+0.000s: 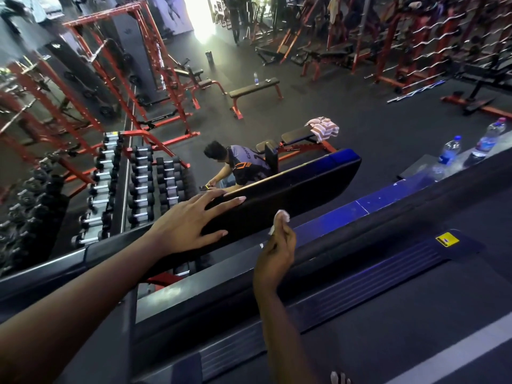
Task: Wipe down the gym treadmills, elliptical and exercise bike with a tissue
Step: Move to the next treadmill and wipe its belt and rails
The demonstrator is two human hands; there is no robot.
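- The left hand [191,225] lies flat on the near-left end of a black console panel [304,187]. Its fingers are straight and spread, and it grasps nothing.
- The right hand [277,250] is raised just near of the panel's lower edge, with its fingers curled round a crumpled white tissue [281,220].
- The tissue sticks out above the fingertips, just beside the panel; whether it touches the panel cannot be told.
- The panel belongs to the treadmill [388,309], whose dark body fills the near right.
- A ribbed side rail [374,275] runs below the right hand, and a yellow sticker [447,239] sits to its right.
- 2 water bottles [450,151] [490,138] with blue labels stand upright on a ledge at the right, well apart from both hands.
- Beyond the panel, a seated person [243,164] in a grey and orange shirt bends over a phone.
- A dumbbell rack [144,184] stands to the left of that person.
- A striped towel [322,127] lies on the far end of an incline bench [296,134].
- Farther off, a flat bench [255,91] carries 1 small bottle [256,78].
- Red racks [124,65] line the far left, and curl bars [432,29] hang at the far right.
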